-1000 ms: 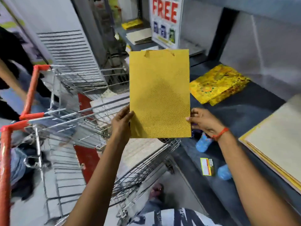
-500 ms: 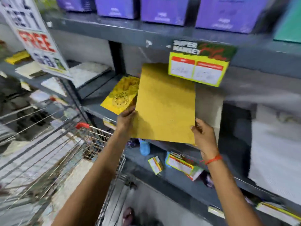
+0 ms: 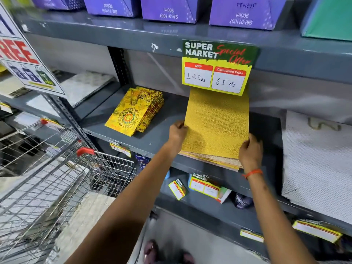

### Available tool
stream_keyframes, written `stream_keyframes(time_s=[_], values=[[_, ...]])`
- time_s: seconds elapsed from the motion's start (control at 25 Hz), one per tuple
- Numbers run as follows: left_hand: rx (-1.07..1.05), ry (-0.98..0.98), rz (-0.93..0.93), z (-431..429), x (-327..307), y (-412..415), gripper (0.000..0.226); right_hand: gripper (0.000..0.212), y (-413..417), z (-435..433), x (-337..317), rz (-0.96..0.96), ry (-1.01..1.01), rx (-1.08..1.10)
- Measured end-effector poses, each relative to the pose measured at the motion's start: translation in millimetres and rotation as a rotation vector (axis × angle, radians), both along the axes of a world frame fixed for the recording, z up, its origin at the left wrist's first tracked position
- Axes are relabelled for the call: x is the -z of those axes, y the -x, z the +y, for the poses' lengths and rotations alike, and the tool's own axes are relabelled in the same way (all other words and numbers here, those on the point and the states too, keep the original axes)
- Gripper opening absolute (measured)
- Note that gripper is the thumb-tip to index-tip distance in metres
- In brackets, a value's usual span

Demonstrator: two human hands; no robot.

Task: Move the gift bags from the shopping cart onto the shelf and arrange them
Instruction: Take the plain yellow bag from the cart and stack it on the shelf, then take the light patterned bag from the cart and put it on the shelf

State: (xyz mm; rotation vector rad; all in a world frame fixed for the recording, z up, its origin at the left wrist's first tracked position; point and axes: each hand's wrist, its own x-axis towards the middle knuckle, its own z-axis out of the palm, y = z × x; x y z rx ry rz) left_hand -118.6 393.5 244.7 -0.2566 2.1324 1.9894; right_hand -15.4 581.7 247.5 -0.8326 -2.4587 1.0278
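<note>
I hold a flat gold gift bag (image 3: 217, 122) with a fine diamond pattern over the grey shelf (image 3: 156, 138). My left hand (image 3: 177, 131) grips its left edge and my right hand (image 3: 249, 149) grips its lower right corner. The bag lies on top of a low pile of similar bags (image 3: 211, 161) at the shelf's front edge. Its top end is hidden behind a hanging price card (image 3: 217, 67). The wire shopping cart (image 3: 62, 180) stands at the lower left, with pale flat bags (image 3: 82, 216) lying inside it.
A stack of yellow floral gift bags (image 3: 133, 111) lies left of the gold bag. White textured bags (image 3: 316, 162) fill the shelf to the right. Purple boxes (image 3: 167, 8) sit on the shelf above. Price tags (image 3: 205, 185) hang along the lower shelves. A "FREE" sign (image 3: 24, 63) hangs at left.
I turned from the cart toward the shelf. The gold bag went from upright over the cart to lying flat on the pile under the price card, both hands still on it.
</note>
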Motion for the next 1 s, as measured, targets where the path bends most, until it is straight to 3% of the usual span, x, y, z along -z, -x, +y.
stream_keyframes(time_s=[0.16, 0.24, 0.32, 0.44, 0.56, 0.72, 0.88, 1.0], values=[[0.063, 0.034, -0.014, -0.3, 1.7, -4.2, 0.020, 0.044, -1.3, -1.1, 6.2, -0.066, -0.013, -0.008], [0.088, 0.051, -0.012, -3.9, 0.9, -8.2, 0.030, 0.045, -5.7, -7.0, 7.3, -0.065, -0.020, 0.007], [0.082, 0.054, -0.007, -13.8, -3.7, -14.4, 0.044, 0.048, -12.9, -17.3, 7.3, -0.001, -0.097, 0.054], [-0.013, 0.024, 0.076, -43.9, -11.6, -35.3, 0.041, 0.049, -19.9, -47.3, 2.8, 0.189, -0.292, 0.028], [-0.147, -0.016, 0.158, -94.4, -3.5, -61.1, 0.036, 0.046, -11.4, -109.7, -1.3, 0.346, -0.218, -0.183], [-0.352, -0.005, 0.155, -185.9, 27.3, -91.2, 0.031, 0.044, 6.1, -219.5, 9.7, 0.319, -0.057, -0.507], [-0.647, -0.029, 0.006, -291.5, 77.6, -135.0, 0.027, 0.044, 12.8, -332.9, 47.4, 0.147, 0.046, -0.810], [-0.865, -0.003, -0.201, -356.5, 126.3, -182.8, 0.030, 0.044, 5.9, -406.4, 91.5, -0.111, 0.038, -1.028]])
